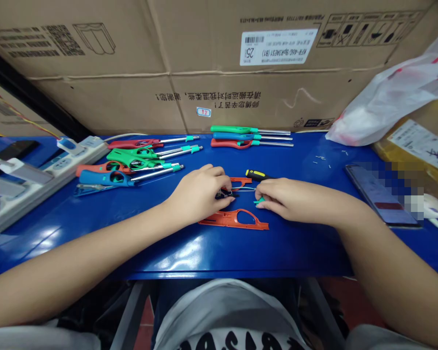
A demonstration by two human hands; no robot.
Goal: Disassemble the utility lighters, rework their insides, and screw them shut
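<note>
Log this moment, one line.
left hand: holding black part | right hand: holding teal piece | nearer orange casing: on blue table

Looks like a workshop — blue table (160,253), lighters (122,178), an orange casing half (224,219), a tool handle (256,174).

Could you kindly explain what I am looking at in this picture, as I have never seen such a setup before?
Of course. There is no machine here: these are a person's own bare hands, seen by a camera worn on the head that looks forward and down.

The left hand has its fingers around a small dark part. The right hand pinches a turquoise piece, mostly hidden by the fingers.

On the blue table, an orange shell lies nearest the person, and a black-and-yellow handle lies just beyond the right hand. Three long-nosed lighters lie at the back, with several more to the left. A phone lies at the right.
</note>
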